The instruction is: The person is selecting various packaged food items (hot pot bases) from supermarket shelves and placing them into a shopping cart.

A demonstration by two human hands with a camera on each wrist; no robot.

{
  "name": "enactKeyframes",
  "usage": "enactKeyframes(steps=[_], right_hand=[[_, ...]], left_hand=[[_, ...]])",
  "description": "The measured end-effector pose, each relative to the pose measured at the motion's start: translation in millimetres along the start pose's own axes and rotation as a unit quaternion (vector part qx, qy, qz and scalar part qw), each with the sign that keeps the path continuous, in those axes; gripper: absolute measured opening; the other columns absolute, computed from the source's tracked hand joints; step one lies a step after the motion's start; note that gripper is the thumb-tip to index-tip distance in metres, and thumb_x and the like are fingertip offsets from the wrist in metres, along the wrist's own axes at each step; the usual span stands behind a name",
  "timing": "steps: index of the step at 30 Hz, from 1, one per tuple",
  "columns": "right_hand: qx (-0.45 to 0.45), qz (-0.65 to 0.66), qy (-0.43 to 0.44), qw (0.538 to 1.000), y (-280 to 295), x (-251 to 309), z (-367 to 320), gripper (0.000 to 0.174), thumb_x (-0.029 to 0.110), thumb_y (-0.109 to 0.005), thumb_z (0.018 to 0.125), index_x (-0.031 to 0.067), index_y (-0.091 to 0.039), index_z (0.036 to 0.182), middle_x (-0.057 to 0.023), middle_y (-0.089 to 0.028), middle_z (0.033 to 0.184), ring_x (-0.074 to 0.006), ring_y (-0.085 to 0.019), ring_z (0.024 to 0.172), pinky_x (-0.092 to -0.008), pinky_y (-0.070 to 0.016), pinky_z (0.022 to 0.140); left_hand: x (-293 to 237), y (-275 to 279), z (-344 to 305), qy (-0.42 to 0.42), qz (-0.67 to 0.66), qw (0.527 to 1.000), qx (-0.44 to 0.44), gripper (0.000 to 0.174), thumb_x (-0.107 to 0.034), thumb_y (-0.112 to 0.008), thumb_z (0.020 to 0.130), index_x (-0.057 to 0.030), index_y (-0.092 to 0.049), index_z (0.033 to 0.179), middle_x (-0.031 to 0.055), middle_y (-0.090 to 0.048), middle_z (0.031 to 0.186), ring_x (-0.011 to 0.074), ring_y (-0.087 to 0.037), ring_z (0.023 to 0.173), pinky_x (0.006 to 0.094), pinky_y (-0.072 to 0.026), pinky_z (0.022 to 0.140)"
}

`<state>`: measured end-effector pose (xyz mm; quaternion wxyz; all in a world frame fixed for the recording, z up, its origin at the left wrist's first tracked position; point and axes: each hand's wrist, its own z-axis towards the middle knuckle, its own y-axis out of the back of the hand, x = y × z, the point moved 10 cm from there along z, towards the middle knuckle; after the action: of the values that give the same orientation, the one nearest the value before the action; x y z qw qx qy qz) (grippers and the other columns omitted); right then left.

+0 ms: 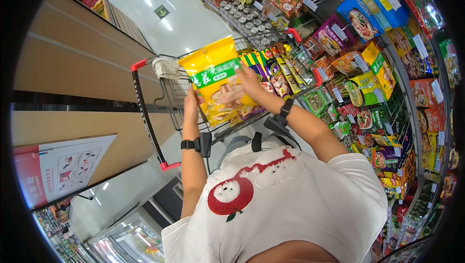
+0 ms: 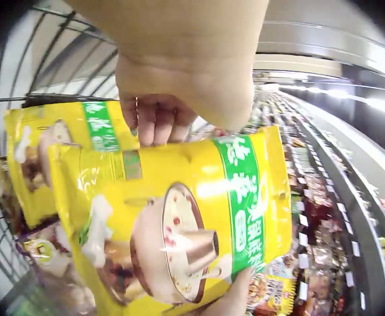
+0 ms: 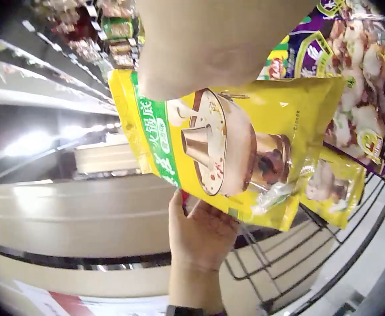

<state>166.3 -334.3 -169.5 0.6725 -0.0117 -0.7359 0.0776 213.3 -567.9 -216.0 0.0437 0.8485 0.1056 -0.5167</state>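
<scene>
Both hands hold a yellow bag [image 1: 220,81] with a green band and a pot picture, tilted above a wire shopping cart. My left hand [image 1: 190,105] grips its left edge; in the left wrist view that hand's fingers [image 2: 159,122] bend behind the bag [image 2: 179,224]. The right hand [image 1: 249,81] holds the opposite edge, its fingers mostly hidden in the right wrist view, where the left hand [image 3: 202,237] shows below the bag [image 3: 232,145]. Another yellow bag [image 2: 34,164] lies in the cart behind it, beside purple packs [image 3: 363,85].
The cart's black handle [image 1: 147,118] with red ends is at the left, a pale cloth [image 1: 165,67] hanging near it. Shelves of bagged food [image 1: 373,118] stand close on the right. Jars [image 1: 247,18] line the shelf ahead. A tan panelled surface [image 1: 77,50] runs along the left.
</scene>
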Motion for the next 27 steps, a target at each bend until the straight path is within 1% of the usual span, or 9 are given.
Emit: enactKeyframes(steps=[3, 5, 8, 9, 12, 16, 18, 24, 27], right_hand=[[-0.007, 0.252, -0.043, 0.967, 40, 41, -14, 0.037, 0.03, -0.044, 0.091, 0.0019, -0.049, 0.114, -0.0084, -0.058, 0.104, -0.0188, -0.055, 0.093, -0.0311, -0.0449, 0.079], [0.017, 0.346, -0.073, 0.935, 61, 75, -38, 0.041, 0.035, -0.042, 0.091, 0.0033, -0.047, 0.117, -0.0093, -0.057, 0.106, -0.0208, -0.055, 0.098, -0.0347, -0.045, 0.083], [0.072, 0.469, -0.112, 0.873, 82, 125, -80, 0.046, 0.042, -0.038, 0.091, 0.0053, -0.046, 0.118, -0.0108, -0.057, 0.107, -0.0232, -0.056, 0.099, -0.0398, -0.0454, 0.086], [0.143, 0.529, -0.144, 0.824, 84, 123, -93, 0.052, 0.048, -0.034, 0.09, 0.0055, -0.047, 0.116, -0.0125, -0.056, 0.109, -0.0249, -0.056, 0.099, -0.0402, -0.0462, 0.084], [0.107, 0.583, -0.156, 0.79, 133, 98, -126, 0.051, 0.047, -0.036, 0.09, 0.0055, -0.045, 0.118, -0.0143, -0.053, 0.114, -0.0259, -0.054, 0.101, -0.0407, -0.0464, 0.083], [0.107, 0.603, -0.103, 0.784, 176, 123, -190, 0.053, 0.048, -0.036, 0.089, 0.0051, -0.045, 0.119, -0.015, -0.053, 0.114, -0.026, -0.054, 0.102, -0.0404, -0.0463, 0.084], [0.105, 0.606, -0.08, 0.785, 192, 132, -216, 0.053, 0.048, -0.036, 0.089, 0.005, -0.044, 0.119, -0.0153, -0.052, 0.114, -0.026, -0.054, 0.102, -0.0403, -0.0462, 0.084], [0.098, 0.595, -0.04, 0.797, 221, 151, -263, 0.056, 0.049, -0.036, 0.088, 0.0045, -0.043, 0.12, -0.0164, -0.052, 0.115, -0.0262, -0.054, 0.102, -0.04, -0.046, 0.084], [0.09, 0.591, -0.031, 0.801, 228, 153, -279, 0.057, 0.05, -0.036, 0.088, 0.0042, -0.043, 0.121, -0.0169, -0.051, 0.116, -0.0262, -0.054, 0.102, -0.0398, -0.0459, 0.084]], left_hand=[[-81, -74, -46, -0.08, -0.044, 0.969, 0.229, 0.036, -0.034, -0.035, 0.092, -0.003, -0.054, 0.09, 0.0023, -0.054, 0.07, 0.0116, -0.052, 0.066, 0.0242, -0.041, 0.063], [-126, -130, -97, -0.096, -0.115, 0.912, 0.381, 0.028, -0.028, -0.039, 0.092, -0.0031, -0.05, 0.097, 0.0028, -0.056, 0.077, 0.011, -0.053, 0.07, 0.0251, -0.0403, 0.067], [-160, -201, -158, -0.148, -0.052, 0.884, 0.44, 0.03, -0.027, -0.048, 0.087, -0.0029, -0.046, 0.105, 0.0038, -0.056, 0.085, 0.0117, -0.052, 0.075, 0.0256, -0.0401, 0.07], [-164, -227, -171, -0.189, -0.04, 0.854, 0.483, 0.041, -0.026, -0.057, 0.081, -0.0028, -0.043, 0.111, 0.0048, -0.054, 0.091, 0.0134, -0.052, 0.082, 0.0255, -0.0401, 0.075], [-178, -304, -247, -0.186, 0.009, 0.773, 0.607, 0.05, -0.022, -0.062, 0.077, -0.0011, -0.041, 0.117, 0.005, -0.052, 0.096, 0.0151, -0.051, 0.092, 0.0286, -0.0396, 0.081], [-167, -360, -236, -0.281, 0.066, 0.835, 0.469, 0.046, -0.007, -0.059, 0.076, -0.0022, -0.041, 0.118, 0.0047, -0.05, 0.096, 0.0111, -0.047, 0.085, 0.0238, -0.0394, 0.078], [-164, -382, -236, -0.278, 0.011, 0.855, 0.437, 0.044, -0.007, -0.059, 0.076, -0.0038, -0.043, 0.117, 0.0043, -0.047, 0.102, 0.0099, -0.044, 0.086, 0.0226, -0.0394, 0.077], [-154, -434, -247, -0.37, 0.141, 0.838, 0.376, 0.052, -0.013, -0.063, 0.078, -0.0007, -0.038, 0.122, 0.011, -0.045, 0.114, 0.017, -0.043, 0.1, 0.0264, -0.0405, 0.082], [-151, -453, -259, -0.258, 0.032, 0.867, 0.425, 0.05, -0.017, -0.062, 0.08, 0.0008, -0.04, 0.121, 0.0115, -0.048, 0.116, 0.019, -0.048, 0.103, 0.0299, -0.0432, 0.084]])
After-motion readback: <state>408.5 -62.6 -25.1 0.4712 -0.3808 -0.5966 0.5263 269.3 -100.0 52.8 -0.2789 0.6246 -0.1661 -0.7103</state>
